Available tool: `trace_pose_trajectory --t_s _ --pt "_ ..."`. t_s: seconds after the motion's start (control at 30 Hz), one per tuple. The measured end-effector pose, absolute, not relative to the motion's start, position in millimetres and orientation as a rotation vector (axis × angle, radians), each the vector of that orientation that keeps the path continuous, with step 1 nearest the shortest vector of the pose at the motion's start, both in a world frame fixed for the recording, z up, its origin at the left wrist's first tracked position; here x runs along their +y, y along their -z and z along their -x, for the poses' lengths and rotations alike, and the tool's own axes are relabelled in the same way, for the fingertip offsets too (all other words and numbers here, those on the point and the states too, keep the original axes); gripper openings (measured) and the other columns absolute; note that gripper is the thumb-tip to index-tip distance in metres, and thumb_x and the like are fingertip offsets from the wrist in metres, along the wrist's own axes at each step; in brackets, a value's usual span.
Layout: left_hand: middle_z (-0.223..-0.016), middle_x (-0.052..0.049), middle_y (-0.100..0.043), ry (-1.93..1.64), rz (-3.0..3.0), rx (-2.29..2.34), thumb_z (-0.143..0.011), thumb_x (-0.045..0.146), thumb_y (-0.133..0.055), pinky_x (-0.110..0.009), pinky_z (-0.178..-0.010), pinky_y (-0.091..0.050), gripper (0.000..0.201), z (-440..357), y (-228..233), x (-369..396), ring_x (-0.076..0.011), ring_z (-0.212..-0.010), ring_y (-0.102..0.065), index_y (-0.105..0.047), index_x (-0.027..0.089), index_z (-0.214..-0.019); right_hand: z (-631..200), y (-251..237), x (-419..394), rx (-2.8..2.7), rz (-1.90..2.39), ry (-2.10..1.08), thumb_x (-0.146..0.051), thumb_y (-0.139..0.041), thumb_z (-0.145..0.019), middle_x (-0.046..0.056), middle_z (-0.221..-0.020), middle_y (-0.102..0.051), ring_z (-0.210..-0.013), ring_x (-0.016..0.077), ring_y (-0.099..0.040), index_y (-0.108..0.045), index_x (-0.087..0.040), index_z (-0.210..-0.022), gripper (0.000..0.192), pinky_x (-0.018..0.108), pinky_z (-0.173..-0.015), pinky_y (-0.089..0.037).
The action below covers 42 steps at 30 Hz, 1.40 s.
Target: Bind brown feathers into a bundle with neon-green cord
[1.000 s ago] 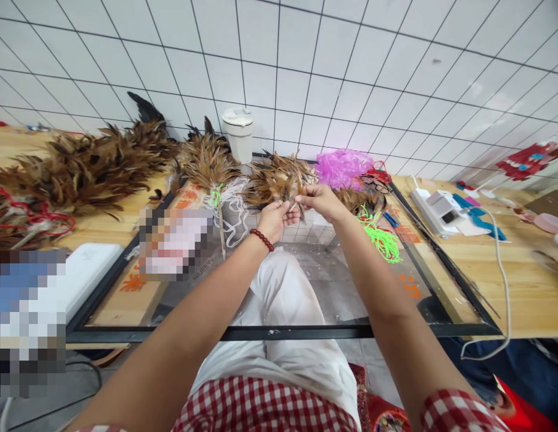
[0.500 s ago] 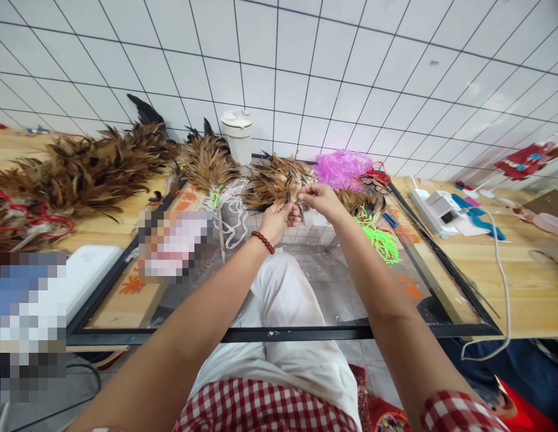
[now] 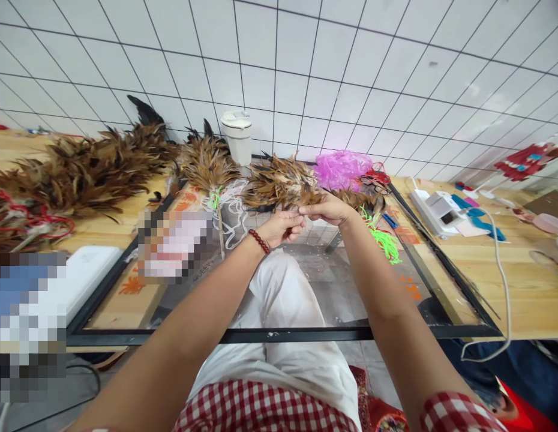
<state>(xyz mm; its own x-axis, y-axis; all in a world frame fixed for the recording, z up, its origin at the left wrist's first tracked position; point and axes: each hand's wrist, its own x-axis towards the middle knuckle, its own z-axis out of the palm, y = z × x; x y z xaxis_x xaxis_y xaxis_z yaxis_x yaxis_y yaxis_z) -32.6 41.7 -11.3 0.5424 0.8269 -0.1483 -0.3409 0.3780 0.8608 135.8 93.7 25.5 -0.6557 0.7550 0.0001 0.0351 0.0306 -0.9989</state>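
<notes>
Both hands (image 3: 306, 217) lower now, pinching brown feathers (image 3: 283, 186), white cup (image 3: 237, 135) and pink plastic (image 3: 342, 168) behind.

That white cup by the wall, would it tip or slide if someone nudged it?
The cup is tall and narrow, with a lid wider than its base, so a push near the top would probably tip it. It looks like light plastic and may slide easily. The wall close behind it might stop a backward fall.
</notes>
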Motion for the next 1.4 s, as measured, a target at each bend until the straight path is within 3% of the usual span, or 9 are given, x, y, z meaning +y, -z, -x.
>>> trace_pose_trajectory --t_s 0.33,0.53,0.67,0.87,1.0,1.1,1.27,1.4 --pt "-0.072 0.0 -0.063 -1.288 -0.58 0.653 -0.07 0.023 -0.077 -0.019 -0.059 -0.046 0.024 19 15 44 -0.0059 -0.059 -0.058 -0.064 0.013 -0.085 -93 -13 92 -1.281 0.94 -1.112 -0.044 -0.074 -0.064 -0.005 -0.051 -0.049 -0.047 0.0088 -0.042 -0.052 -0.02 -0.066 0.033 0.024 -0.047 -0.037" --pt "-0.094 -0.002 -0.069 -1.493 -0.417 0.636 -0.076 0.035 -0.072 -0.022 -0.076 -0.046 0.021 8 19 47 -0.0099 -0.085 -0.062 -0.066 0.018 -0.087 -72 11 80 -1.316 0.989 -0.908 -0.045 -0.068 -0.071 0.004 -0.081 -0.066 -0.076 0.0173 -0.059 -0.059 -0.021 -0.082 0.027 0.031 -0.074 -0.05" --pt "-0.095 -0.002 -0.07 -1.464 -0.356 0.619 -0.076 0.039 -0.071 -0.021 -0.074 -0.045 0.024 15 18 50 -0.0095 -0.083 -0.061 -0.068 0.019 -0.09 -68 16 73 -1.39 0.967 -0.944 -0.043 -0.068 -0.072 0.005 -0.085 -0.067 -0.08 0.0186 -0.059 -0.062 -0.021 -0.084 0.026 0.033 -0.082 -0.05" --pt "-0.087 -0.002 -0.07 -1.478 -0.358 0.637 -0.073 0.035 -0.074 -0.023 -0.073 -0.047 0.022 29 17 56 -0.0102 -0.079 -0.063 -0.064 0.016 -0.077 -75 20 76 -1.491 0.906 -1.142 -0.045 -0.07 -0.071 0.001 -0.07 -0.062 -0.064 0.0165 -0.056 -0.065 -0.023 -0.076 0.023 0.032 -0.066 -0.049" --pt "-0.066 0.0 -0.062 -1.506 -0.444 0.692 -0.074 0.036 -0.074 -0.023 -0.07 -0.049 0.027 32 16 58 -0.0102 -0.069 -0.062 -0.059 0.014 -0.069 -97 11 89 -1.542 1.008 -1.014 -0.05 -0.062 -0.079 0.002 -0.071 -0.064 -0.074 0.0179 -0.059 -0.068 -0.022 -0.07 0.031 0.031 -0.07 -0.049" --pt "-0.056 0.004 -0.053 -1.39 -0.575 0.664 -0.07 0.041 -0.076 -0.024 -0.06 -0.049 0.033 32 16 55 -0.0099 -0.056 -0.059 -0.058 0.013 -0.069 -108 3 93 -1.582 0.979 -1.069 -0.049 -0.069 -0.073 0.003 -0.08 -0.068 -0.082 0.0182 -0.062 -0.071 -0.021 -0.078 0.028 0.03 -0.072 -0.05" --pt "-0.052 0.004 -0.051 -1.169 -0.7 0.654 -0.059 0.044 -0.082 -0.024 -0.051 -0.047 0.042 34 18 50 -0.0113 -0.048 -0.057 -0.058 0.012 -0.068 -108 4 87 -1.518 0.767 -1.663 -0.048 -0.07 -0.073 0.001 -0.066 -0.066 -0.053 0.015 -0.061 -0.067 -0.019 -0.094 0.036 0.028 -0.051 -0.05" --pt "-0.058 0.0 -0.059 -1.106 -0.753 0.665 -0.059 0.047 -0.081 -0.025 -0.052 -0.049 0.043 34 20 50 -0.0134 -0.052 -0.061 -0.062 0.011 -0.071 -107 6 85 -1.439 0.765 -1.634 -0.042 -0.074 -0.072 -0.003 -0.056 -0.058 -0.044 0.0125 -0.056 -0.065 -0.018 -0.077 0.026 0.025 -0.041 -0.045"
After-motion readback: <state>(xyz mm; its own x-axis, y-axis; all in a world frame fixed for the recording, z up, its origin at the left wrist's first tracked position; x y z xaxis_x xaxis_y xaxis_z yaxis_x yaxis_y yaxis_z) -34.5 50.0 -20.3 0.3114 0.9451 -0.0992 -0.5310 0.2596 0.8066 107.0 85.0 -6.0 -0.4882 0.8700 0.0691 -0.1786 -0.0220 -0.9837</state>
